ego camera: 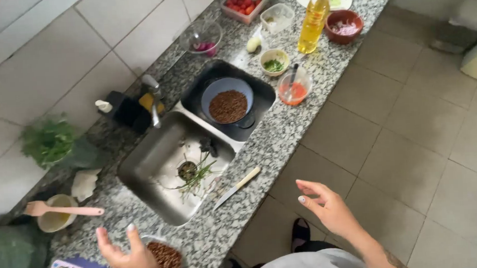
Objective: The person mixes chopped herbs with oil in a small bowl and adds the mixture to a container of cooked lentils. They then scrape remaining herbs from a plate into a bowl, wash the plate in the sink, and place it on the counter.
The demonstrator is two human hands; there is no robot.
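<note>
A speckled grey granite counter (282, 131) runs along a tiled wall, with a steel double sink (141, 173) set into it. A knife (236, 187) with a pale handle lies at the counter's front edge, just beside the sink. Farther along stand a bottle of yellow oil (313, 19), a small bowl of chopped greens (274, 61), a clear cup of red sauce (294, 87), a brown bowl (344, 26) and a tub of tomatoes (243, 7). Near the close end sit a dish of brown grains (166, 260) and a cup holding a pink spatula (61, 211).
</note>
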